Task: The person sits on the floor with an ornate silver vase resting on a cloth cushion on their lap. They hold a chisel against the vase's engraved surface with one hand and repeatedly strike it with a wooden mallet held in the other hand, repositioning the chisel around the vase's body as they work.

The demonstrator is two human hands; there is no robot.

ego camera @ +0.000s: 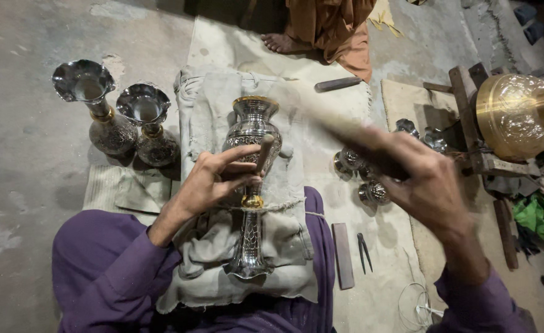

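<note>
An engraved silver vase (253, 132) with gold bands lies along my lap on a grey cloth (222, 98), its mouth pointing away from me. My left hand (213, 179) grips a short metal punch (264, 152) and holds its tip against the vase's belly. My right hand (423, 179) is raised to the right, closed around a wooden stick (321, 114) that is blurred with motion and slants up to the left above the vase.
Two finished vases (108, 108) stand on the floor at the left. Several small metal pieces (361, 176) lie at the right, near a large brass pot (515, 114) on a wooden stand. A flat bar (342, 254) and tweezers (364, 251) lie by my knee. Another person's foot (281, 42) is ahead.
</note>
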